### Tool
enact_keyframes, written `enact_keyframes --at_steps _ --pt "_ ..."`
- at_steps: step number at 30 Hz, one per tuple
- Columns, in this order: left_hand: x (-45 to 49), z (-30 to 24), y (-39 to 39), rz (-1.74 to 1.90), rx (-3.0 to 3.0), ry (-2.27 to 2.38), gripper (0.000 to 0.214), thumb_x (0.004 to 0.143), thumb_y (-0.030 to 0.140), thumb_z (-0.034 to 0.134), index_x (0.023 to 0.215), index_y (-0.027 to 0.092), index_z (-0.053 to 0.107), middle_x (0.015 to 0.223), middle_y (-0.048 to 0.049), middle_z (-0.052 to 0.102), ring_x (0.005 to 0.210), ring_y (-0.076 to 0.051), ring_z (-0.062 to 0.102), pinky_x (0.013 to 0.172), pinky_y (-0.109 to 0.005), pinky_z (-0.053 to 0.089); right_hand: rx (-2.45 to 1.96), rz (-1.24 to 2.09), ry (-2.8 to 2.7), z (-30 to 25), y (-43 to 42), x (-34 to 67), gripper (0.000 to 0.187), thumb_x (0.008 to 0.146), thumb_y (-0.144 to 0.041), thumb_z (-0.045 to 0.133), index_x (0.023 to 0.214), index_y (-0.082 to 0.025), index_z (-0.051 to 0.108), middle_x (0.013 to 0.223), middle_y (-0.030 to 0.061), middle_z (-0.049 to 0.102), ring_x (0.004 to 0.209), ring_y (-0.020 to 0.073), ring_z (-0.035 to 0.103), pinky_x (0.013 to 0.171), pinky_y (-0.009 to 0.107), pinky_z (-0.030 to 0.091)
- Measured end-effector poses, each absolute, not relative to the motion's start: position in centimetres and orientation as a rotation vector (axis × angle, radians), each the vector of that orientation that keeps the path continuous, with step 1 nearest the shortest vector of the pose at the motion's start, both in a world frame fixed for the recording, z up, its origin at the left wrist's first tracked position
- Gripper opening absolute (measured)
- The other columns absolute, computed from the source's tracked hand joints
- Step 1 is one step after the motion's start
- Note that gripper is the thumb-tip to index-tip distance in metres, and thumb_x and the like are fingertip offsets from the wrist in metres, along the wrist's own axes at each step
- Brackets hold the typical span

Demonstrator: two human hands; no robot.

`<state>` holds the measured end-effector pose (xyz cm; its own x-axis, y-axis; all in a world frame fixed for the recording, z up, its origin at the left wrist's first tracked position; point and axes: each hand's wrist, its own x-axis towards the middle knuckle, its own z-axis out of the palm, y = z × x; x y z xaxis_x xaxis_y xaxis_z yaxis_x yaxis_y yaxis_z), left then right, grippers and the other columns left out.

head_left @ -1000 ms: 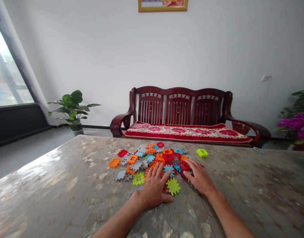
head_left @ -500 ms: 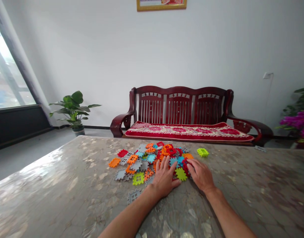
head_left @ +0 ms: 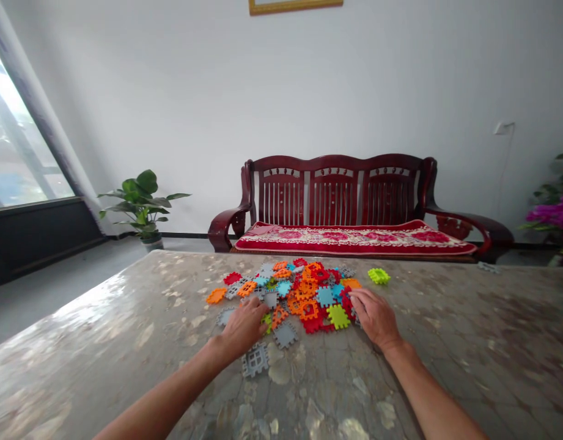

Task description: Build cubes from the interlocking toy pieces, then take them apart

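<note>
A heap of flat toothed plastic tiles (head_left: 299,290) in red, orange, grey, blue and green lies on the patterned table (head_left: 125,342). My left hand (head_left: 243,327) rests palm down on the heap's near left edge, fingers curled over grey and green tiles. My right hand (head_left: 374,315) lies flat on the heap's right edge, fingers stretched onto red tiles. A lime tile (head_left: 338,316) sits between the hands. One grey tile (head_left: 255,360) lies apart just below my left hand. Another lime tile (head_left: 379,275) lies alone beyond my right hand.
A dark red wooden bench (head_left: 340,208) with a red cushion stands behind the table's far edge. A potted green plant (head_left: 141,205) stands on the floor at left, purple flowers (head_left: 554,217) at right. A window fills the left side.
My left hand has slid left from the heap's middle to its near left edge. The tiles have been pushed further from me. My right hand has hardly moved.
</note>
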<state>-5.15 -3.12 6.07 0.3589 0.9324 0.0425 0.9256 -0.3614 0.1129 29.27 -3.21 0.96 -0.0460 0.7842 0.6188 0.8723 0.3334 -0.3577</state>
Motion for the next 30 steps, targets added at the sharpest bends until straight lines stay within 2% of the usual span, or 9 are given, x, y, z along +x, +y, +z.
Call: enact_keyframes --at_steps 7,11,15,18,20,24,27,30 --pt "-5.3 6.6 -2.5 0.056 2.469 1.741 0.021 0.072 0.013 0.061 0.09 0.023 0.066 0.104 -0.0066 0.064 0.095 -0.023 0.064 0.081 -0.031 0.049 -1.475 -0.137 -1.832 0.7 -3.2 29.4 0.036 0.096 -0.037 0.038 0.097 -0.025 0.072 0.106 0.0047 0.072 0.1 0.0212 0.064 0.094 0.036 0.045" --pt "-5.1 6.5 -2.2 0.016 2.491 1.728 0.017 0.075 0.011 0.052 0.082 0.022 0.063 0.093 -0.006 0.066 0.089 -0.022 0.064 0.078 -0.029 0.047 -1.486 -0.115 -1.811 0.6 -3.2 29.4 0.036 0.096 -0.037 0.038 0.096 -0.025 0.072 0.105 0.0043 0.072 0.099 0.0211 0.065 0.093 0.035 0.046" --pt "-5.1 6.4 -2.1 0.05 2.45 1.691 0.017 0.079 0.019 0.053 0.092 0.022 0.064 0.095 -0.006 0.067 0.09 -0.022 0.063 0.079 -0.03 0.047 -1.486 -0.086 -1.791 0.4 -3.1 29.5 0.036 0.096 -0.037 0.037 0.096 -0.025 0.072 0.105 0.0045 0.072 0.101 0.0207 0.065 0.094 0.035 0.046" --pt "-5.4 6.7 -2.3 0.048 2.438 1.599 0.039 0.078 0.039 0.063 0.113 0.024 0.062 0.111 -0.0082 0.066 0.103 -0.027 0.061 0.089 -0.035 0.047 -1.491 -0.062 -1.779 0.3 -3.0 29.5 0.036 0.096 -0.036 0.037 0.097 -0.024 0.071 0.106 0.0053 0.071 0.102 0.0205 0.064 0.096 0.035 0.046" --pt "-5.6 7.0 -2.7 -0.011 2.461 1.505 0.064 0.069 0.049 0.071 0.126 0.025 0.056 0.122 -0.01 0.061 0.113 -0.03 0.057 0.096 -0.04 0.045 -1.491 -0.055 -1.768 0.3 -3.0 29.5 0.036 0.096 -0.036 0.037 0.097 -0.023 0.071 0.106 0.0057 0.071 0.101 0.0203 0.064 0.095 0.035 0.046" --pt "-6.0 7.8 -3.9 -0.237 2.481 1.291 0.104 0.053 0.051 0.081 0.145 0.028 0.039 0.14 -0.011 0.049 0.128 -0.034 0.046 0.104 -0.045 0.041 -1.481 -0.078 -1.767 0.4 -3.0 29.5 0.037 0.097 -0.036 0.036 0.095 -0.022 0.071 0.103 0.0062 0.071 0.099 0.0199 0.064 0.092 0.034 0.047" --pt "-6.0 8.2 -4.6 -0.363 2.494 1.243 0.116 0.047 0.047 0.084 0.148 0.03 0.032 0.149 -0.0118 0.038 0.136 -0.038 0.036 0.108 -0.049 0.037 -1.479 -0.132 -1.799 0.6 -3.2 29.4 0.036 0.097 -0.035 0.036 0.096 -0.023 0.071 0.103 0.0059 0.072 0.098 0.02 0.064 0.091 0.034 0.046" --pt "-5.9 8.6 -4.8 -0.384 2.514 1.241 0.111 0.048 0.038 0.084 0.147 0.03 0.033 0.149 -0.0119 0.038 0.135 -0.038 0.037 0.108 -0.05 0.038 -1.457 -0.204 -1.86 0.9 -3.5 29.3 0.032 0.096 -0.033 0.04 0.098 -0.023 0.071 0.104 0.0056 0.072 0.098 0.0205 0.064 0.092 0.036 0.044"
